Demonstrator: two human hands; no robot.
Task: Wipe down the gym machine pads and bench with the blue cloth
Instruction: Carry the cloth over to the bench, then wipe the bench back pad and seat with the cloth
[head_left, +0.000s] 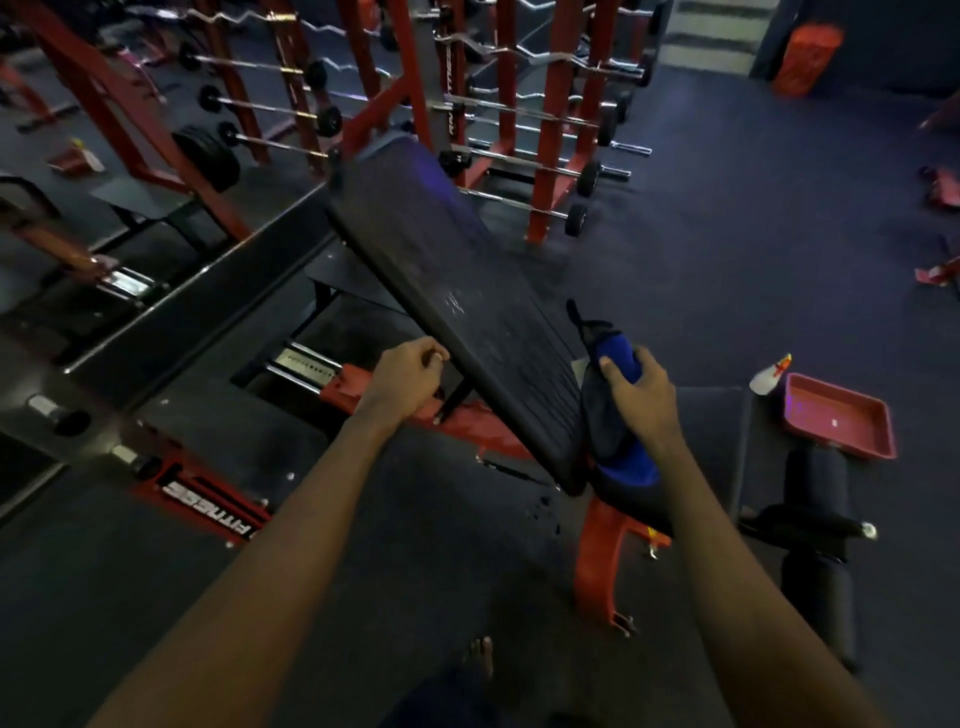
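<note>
Our right hand (641, 397) has its fingers curled round the cloth (623, 467) at the tilted pad's (457, 270) right edge. Our left hand (408, 376) curls at the pad's left edge, and we cannot tell whether it holds it.

Lighting: dim, bluish-purple cast; faint violet sheen on the bench pad (410, 171). Glare: chrome bars (270, 108) catch highlights. Focus: soft throughout, grainy. Edges: wide-angle bending, dark corners.

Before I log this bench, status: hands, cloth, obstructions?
Right hand grips blue cloth, right edge of bench pad. Left hand curled at left edge, hold unclear. Nothing on pad.
</note>
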